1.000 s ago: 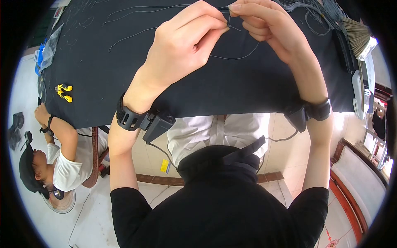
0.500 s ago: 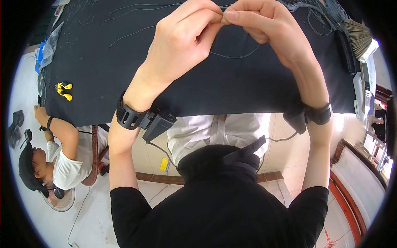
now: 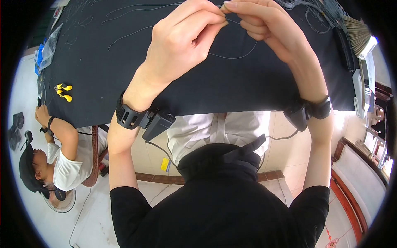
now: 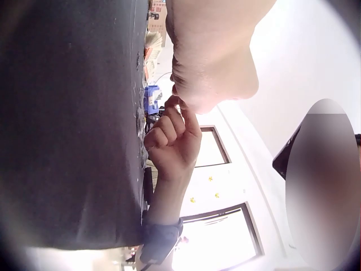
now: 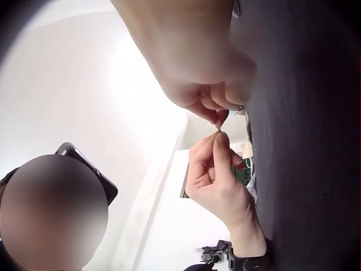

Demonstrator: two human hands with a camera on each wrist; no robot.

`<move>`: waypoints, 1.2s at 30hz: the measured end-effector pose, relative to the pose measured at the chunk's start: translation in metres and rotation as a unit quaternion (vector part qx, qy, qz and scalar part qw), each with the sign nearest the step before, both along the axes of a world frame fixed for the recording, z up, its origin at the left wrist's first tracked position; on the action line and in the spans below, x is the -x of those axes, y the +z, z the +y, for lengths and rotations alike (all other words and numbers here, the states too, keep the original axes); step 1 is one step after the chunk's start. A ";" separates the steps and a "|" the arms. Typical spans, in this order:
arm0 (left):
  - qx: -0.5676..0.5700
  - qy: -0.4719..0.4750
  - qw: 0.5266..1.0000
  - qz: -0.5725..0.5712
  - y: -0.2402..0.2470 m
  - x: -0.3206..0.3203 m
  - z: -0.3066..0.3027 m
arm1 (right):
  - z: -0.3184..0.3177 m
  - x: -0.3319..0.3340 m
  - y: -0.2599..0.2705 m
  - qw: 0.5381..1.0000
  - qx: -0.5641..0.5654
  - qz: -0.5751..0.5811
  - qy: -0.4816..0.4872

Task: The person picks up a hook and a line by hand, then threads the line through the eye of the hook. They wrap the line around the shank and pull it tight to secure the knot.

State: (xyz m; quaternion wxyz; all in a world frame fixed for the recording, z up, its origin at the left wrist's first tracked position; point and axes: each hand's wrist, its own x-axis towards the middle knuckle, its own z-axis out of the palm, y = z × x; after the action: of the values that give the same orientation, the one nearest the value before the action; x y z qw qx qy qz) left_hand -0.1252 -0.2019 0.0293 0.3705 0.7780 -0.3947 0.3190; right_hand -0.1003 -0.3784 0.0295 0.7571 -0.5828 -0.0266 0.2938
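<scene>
At the top middle of the head view, the left hand (image 3: 182, 39) pinches a thin grey line between thumb and fingertips. Close beside it, the right hand (image 3: 277, 31) pinches the same line with thumb and forefinger, its other fingers curled. A loop of the line (image 3: 233, 58) hangs between the hands over the black cloth (image 3: 248, 89). In the right wrist view the fingertips of the left hand (image 5: 217, 169) and right hand (image 5: 197, 73) nearly meet at a tiny dark bit of line. Whether a knot is there, I cannot tell.
Several loose lines (image 3: 132, 34) lie at the upper left of the cloth. A bundle of grey lines (image 3: 308, 6) and a bristled bundle (image 3: 357, 35) are at the upper right. Yellow-and-black small items (image 3: 64, 91) lie left, near another person (image 3: 70, 165) seated at the edge.
The hands came together until their fingertips met, then parted slightly, showing a short piece of line between them. The right hand ends a little further left than at first.
</scene>
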 end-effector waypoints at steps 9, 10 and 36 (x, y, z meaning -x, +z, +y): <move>-0.009 0.005 0.999 -0.044 -0.008 -0.005 0.004 | 0.004 -0.002 -0.007 0.997 0.076 -0.014 0.022; 0.005 0.009 0.999 -0.038 -0.011 -0.005 0.004 | 0.005 -0.002 -0.007 0.995 0.091 -0.014 0.027; -0.030 0.084 0.994 -0.064 -0.004 -0.010 0.018 | 0.003 0.011 0.005 0.974 0.129 -0.188 -0.016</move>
State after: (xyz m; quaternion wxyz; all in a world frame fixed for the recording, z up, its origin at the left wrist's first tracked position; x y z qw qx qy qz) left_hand -0.1149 -0.1838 0.0257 0.2927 0.7972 -0.3604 0.3859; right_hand -0.1114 -0.3753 0.0342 0.6617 -0.7208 -0.1208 0.1675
